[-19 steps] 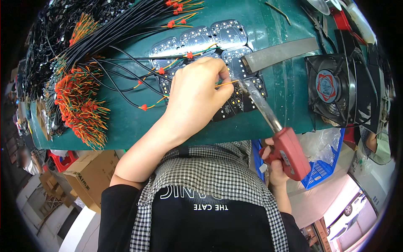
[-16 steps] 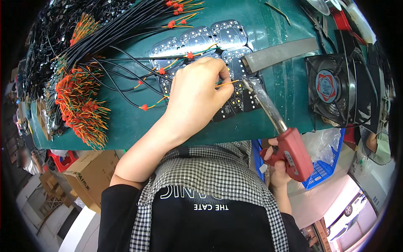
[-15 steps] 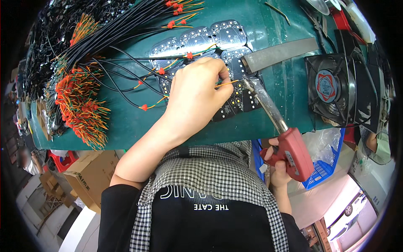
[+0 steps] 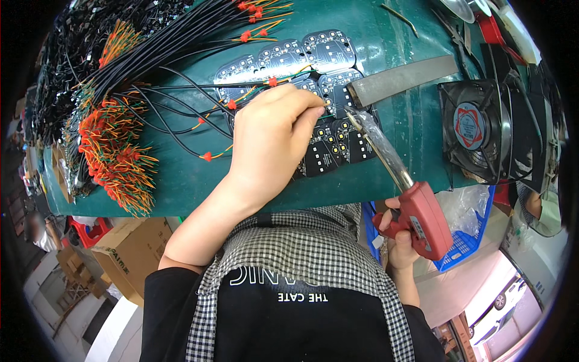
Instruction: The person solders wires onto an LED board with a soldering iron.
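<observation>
A panel of black circuit boards (image 4: pixel 327 49) dotted with small light components lies on the green table. Over its middle, my left hand (image 4: pixel 268 145) is closed in a pinch on a thin wire (image 4: pixel 329 114), mostly hidden by the fingers. Black cables (image 4: pixel 175 88) with red-orange collars and bare-coloured ends run from the left onto the boards. In my right hand (image 4: pixel 401 244) is a red pistol-shaped soldering gun (image 4: pixel 425 220). Its metal tip points at the boards, a little right of my left fingertips. A grey flat bar (image 4: pixel 407 79) rests across the panel's right edge.
Bundled black cables with orange and green ends (image 4: pixel 117 154) are heaped at the left. A square black fan (image 4: pixel 473 130) stands at the right. Below the table edge are a blue basket (image 4: pixel 464 250) and a cardboard box (image 4: pixel 134 253). A thin stick (image 4: pixel 400 20) lies far back.
My left hand has shifted slightly left, its fingertips tilting up. The orange wire end seen in its pinch before is out of sight. The soldering gun has barely moved.
</observation>
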### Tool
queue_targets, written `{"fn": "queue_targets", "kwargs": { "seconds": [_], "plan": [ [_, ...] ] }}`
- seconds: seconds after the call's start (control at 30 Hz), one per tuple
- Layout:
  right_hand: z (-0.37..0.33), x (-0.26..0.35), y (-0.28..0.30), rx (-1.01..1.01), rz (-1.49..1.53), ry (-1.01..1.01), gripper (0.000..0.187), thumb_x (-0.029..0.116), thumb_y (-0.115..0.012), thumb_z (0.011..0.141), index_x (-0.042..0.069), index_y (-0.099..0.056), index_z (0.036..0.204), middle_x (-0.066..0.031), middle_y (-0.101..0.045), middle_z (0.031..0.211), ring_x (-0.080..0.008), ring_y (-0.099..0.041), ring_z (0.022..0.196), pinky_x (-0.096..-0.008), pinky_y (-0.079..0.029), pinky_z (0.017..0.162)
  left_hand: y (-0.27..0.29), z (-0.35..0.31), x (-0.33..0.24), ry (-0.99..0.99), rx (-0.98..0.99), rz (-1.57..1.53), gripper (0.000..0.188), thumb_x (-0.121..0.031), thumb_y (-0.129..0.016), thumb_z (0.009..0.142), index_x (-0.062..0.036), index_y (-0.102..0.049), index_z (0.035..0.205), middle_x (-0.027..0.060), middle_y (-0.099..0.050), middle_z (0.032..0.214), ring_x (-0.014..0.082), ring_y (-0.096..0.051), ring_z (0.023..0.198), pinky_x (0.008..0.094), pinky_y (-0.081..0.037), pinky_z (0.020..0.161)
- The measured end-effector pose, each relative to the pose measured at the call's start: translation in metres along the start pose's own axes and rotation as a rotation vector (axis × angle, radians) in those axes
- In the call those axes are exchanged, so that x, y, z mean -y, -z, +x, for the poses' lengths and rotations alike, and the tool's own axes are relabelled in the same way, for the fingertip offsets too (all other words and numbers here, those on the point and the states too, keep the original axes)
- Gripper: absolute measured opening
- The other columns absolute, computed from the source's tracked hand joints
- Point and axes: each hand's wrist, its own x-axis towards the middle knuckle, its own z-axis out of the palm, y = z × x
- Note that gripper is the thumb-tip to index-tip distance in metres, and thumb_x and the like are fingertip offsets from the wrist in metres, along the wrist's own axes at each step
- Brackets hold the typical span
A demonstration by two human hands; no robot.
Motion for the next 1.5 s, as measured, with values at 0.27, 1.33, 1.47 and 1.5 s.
{"fn": "queue_targets", "kwargs": {
  "seconds": [0.27,1.33,1.47,1.5],
  "plan": [
    [0.006,0.001,-0.003,0.003,-0.065,-0.005,0.071,0.048,-0.065,0.082,-0.007,-0.045,0.121,-0.0153,-0.059,0.1,-0.0147,-0.053,0.064,-0.0277,-0.044,0.057,-0.004,0.003,0.001,-0.009,0.062,0.152,0.007,-0.001,-0.066,0.074,-0.0019,-0.061,0.077,0.0033,-0.056,0.068,0.0117,-0.053,0.059,0.0245,-0.042,0.053],
    [0.009,0.002,-0.001,-0.057,-0.047,0.101,0.07,0.045,-0.059,0.087,-0.009,-0.037,0.126,-0.0181,-0.056,0.107,-0.0149,-0.053,0.062,-0.0265,-0.045,0.053,0.014,0.022,-0.003,-0.135,0.169,0.32,0.006,-0.007,-0.063,0.076,-0.0024,-0.061,0.079,0.0114,-0.06,0.076,0.028,-0.06,0.07,0.0348,-0.047,0.064],
    [0.008,-0.001,0.0,-0.068,-0.042,0.125,0.068,0.044,-0.058,0.088,-0.008,-0.037,0.126,-0.0178,-0.056,0.106,-0.0147,-0.053,0.061,-0.0256,-0.045,0.053,0.048,0.066,0.035,-0.152,-0.012,0.396,0.01,-0.005,-0.061,0.078,0.0008,-0.064,0.086,0.014,-0.062,0.083,0.0299,-0.061,0.081,0.0359,-0.048,0.073],
    [0.007,-0.001,0.0,-0.069,-0.042,0.127,0.068,0.044,-0.058,0.088,-0.008,-0.037,0.126,-0.0178,-0.056,0.106,-0.0147,-0.053,0.061,-0.0256,-0.045,0.053,0.049,0.074,0.045,-0.154,-0.012,0.395,0.01,-0.005,-0.061,0.078,0.0008,-0.064,0.086,0.014,-0.062,0.083,0.0299,-0.061,0.081,0.0359,-0.048,0.073]
  ]
}}
